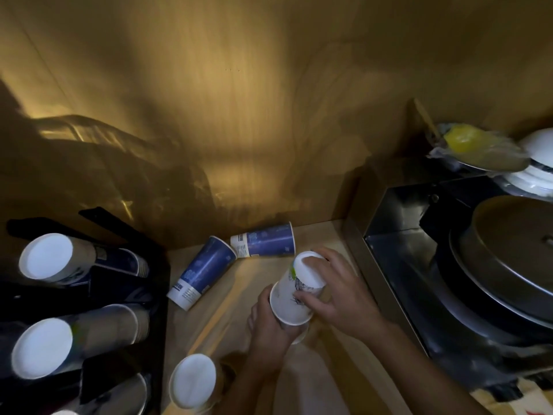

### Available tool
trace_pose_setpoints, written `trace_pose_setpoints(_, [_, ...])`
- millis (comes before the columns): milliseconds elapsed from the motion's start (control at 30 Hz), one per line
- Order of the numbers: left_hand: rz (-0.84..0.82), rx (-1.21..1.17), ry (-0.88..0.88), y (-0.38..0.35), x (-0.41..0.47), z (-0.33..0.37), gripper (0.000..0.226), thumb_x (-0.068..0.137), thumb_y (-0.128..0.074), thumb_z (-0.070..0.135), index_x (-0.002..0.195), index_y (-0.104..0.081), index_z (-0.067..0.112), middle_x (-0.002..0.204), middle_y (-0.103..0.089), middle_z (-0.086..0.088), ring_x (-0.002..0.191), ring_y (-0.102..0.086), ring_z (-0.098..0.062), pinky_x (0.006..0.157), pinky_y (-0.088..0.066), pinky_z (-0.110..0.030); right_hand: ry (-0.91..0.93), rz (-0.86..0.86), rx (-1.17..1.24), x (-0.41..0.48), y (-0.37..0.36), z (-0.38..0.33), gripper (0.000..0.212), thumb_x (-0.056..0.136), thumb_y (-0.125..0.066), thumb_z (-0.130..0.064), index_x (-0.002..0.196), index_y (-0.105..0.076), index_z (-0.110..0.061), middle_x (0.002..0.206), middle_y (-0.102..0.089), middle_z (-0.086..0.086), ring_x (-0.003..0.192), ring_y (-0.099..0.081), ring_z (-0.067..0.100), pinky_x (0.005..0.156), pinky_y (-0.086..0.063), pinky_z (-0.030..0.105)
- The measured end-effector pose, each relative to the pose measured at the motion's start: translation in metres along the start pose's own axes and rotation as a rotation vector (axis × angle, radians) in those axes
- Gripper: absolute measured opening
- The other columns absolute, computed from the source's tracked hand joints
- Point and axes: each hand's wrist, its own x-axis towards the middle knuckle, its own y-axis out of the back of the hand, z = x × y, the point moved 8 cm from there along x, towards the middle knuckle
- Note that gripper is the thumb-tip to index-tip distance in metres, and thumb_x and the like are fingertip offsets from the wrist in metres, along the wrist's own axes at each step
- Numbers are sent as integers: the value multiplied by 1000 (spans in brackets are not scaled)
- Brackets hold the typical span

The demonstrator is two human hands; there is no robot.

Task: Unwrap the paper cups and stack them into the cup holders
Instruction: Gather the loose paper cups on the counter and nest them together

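Hands hold one white cup stack (296,290) between them: the left hand (270,330) is wrapped round its open end and the right hand (335,292) pinches its side. The stack tilts, bottom end pointing away. The black cup holders (152,298) stand well off to the left, nearer the left hand.

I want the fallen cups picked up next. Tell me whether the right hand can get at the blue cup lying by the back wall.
Probably yes, once freed. The right hand grips the white cups, and the blue cup lies just beyond it with bare counter between.
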Motion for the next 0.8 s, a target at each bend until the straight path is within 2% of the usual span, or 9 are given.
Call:
trace_pose_setpoints(100, [-52,67,-32,-2,-2,-4,97,58,-80,45,138,-25,37,137,-39,4,128,-32,-21,106,-27,-39,1,-47,-10,-1,-19,11,54,74,-72,-33,117,-53,-9,127,-49,13,115,-47,26,96,-39,34])
trace_pose_setpoints(167, [-20,144,-59,0,-3,-3,88,64,-73,52,138,-28,34,138,-39,6,129,-31,-17,107,-23,-36,-20,-90,-28,-3,-34,21,55,74,-71,-33,119,-51,-8,129,-47,13,116,-46,26,96,-38,33])
trace_pose_setpoints(267, [-25,153,-97,-3,-6,5,78,63,-54,65,132,-39,33,133,-45,9,125,-36,-14,104,-22,-33,-32,-206,-110,-11,-64,35,55,77,-64,-32,124,-47,-10,135,-42,13,117,-43,29,96,-36,33])
trace_pose_setpoints(400, [-42,135,-114,-8,-2,0,59,78,-65,47,131,-40,37,119,-45,22,103,-36,-3,104,-25,-35,-81,-221,-100,-15,-78,48,49,68,-67,-28,110,-52,-7,119,-51,16,102,-52,33,84,-45,35])
trace_pose_setpoints(533, [-59,137,-119,-10,3,0,57,75,-60,53,126,-39,45,113,-42,27,92,-33,14,99,-26,-34,-90,-212,-112,-9,-78,55,48,65,-71,-30,103,-52,-9,112,-51,14,97,-52,31,76,-45,35])
trace_pose_setpoints(567, [-62,134,-120,-11,4,1,56,74,-59,54,125,-37,47,113,-43,27,93,-35,13,99,-26,-34,-96,-211,-117,-8,-78,56,47,66,-70,-31,104,-52,-9,113,-51,13,98,-51,30,76,-44,34])
trace_pose_setpoints(700, [-30,151,-107,-11,10,4,55,78,-61,50,129,-39,43,122,-51,19,115,-47,-6,103,-24,-36,-117,-218,-145,-3,-77,58,47,71,-66,-35,108,-50,-11,123,-46,8,108,-45,24,77,-40,30])
trace_pose_setpoints(800, [-25,164,-78,-10,13,7,55,77,-64,48,127,-43,41,122,-55,17,117,-49,-10,103,-29,-37,-110,-232,-167,1,-77,58,47,74,-64,-36,111,-49,-11,125,-44,8,110,-44,23,79,-41,31])
